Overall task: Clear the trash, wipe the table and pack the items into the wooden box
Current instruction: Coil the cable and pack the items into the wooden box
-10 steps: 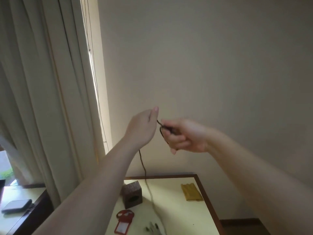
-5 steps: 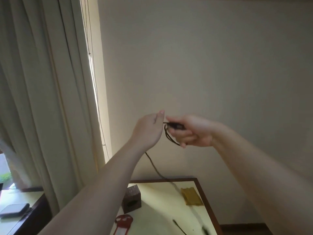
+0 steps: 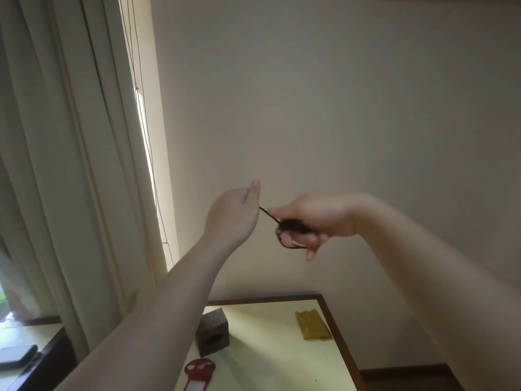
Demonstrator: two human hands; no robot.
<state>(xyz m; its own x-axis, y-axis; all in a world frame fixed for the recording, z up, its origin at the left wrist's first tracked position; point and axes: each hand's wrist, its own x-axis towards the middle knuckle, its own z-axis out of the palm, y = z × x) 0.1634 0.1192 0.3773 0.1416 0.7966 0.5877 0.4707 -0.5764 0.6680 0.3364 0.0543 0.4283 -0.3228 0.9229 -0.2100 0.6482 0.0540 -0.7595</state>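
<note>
Both hands raised in front of a plain wall, well above the bench. Right hand (image 3: 313,218) curled closed around a small bundle of dark cord (image 3: 291,230), with a loop hanging below the fingers (image 3: 311,251). A short taut length of that cord running up and left to the left hand (image 3: 235,213), seen from the back, thumb up, pinching the cord's end; how far its fingers are closed not visible. Both forearms bare, reaching up from the lower corners. Below and between the arms, a pale yellow bench (image 3: 335,331) with a dark wooden rim, its far right corner against the wall. On the bench, a small dark wooden box (image 3: 212,333) with an opening in its front face, near the left arm. A folded mustard-yellow cloth (image 3: 311,324) lying flat by the right edge, well apart from the box. A red tag (image 3: 198,375) just in front of the box, partly cut off at the bottom. Pale curtains (image 3: 56,165) hanging at left beside a bright strip of window. A second surface at lower left carrying a dark flat object (image 3: 17,356), too unclear to name.
</note>
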